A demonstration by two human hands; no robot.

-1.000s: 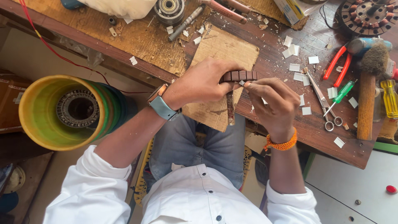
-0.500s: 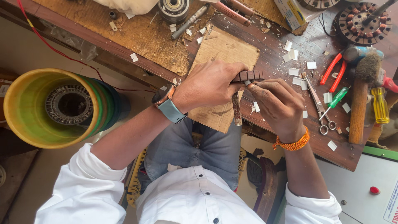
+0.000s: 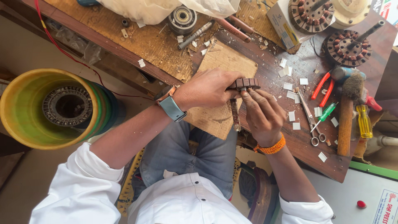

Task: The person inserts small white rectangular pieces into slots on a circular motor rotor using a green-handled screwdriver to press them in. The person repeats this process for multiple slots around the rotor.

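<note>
while the work is held above a dark wooden bench, the scene is set out as follows:

surface: the bench is scratched and strewn with wood shavings; a sheet of cardboard is laid across its near edge, over the person's knees.
room: a pale floor is seen on the left, where a yellow tub with a ribbed metal ring inside is stood.
left hand: closed around one end of a small dark slotted block, which is held above the cardboard.
right hand: fingertips pinched narrowly at the block's underside; whether anything is held between them cannot be told.
counts: one block, one hammer, one pair of scissors, two screwdrivers, green and yellow, one pair of red-handled pliers, two round stator cores at the far edge.
paper slips: about a dozen white pieces are scattered right of the hands.
</note>
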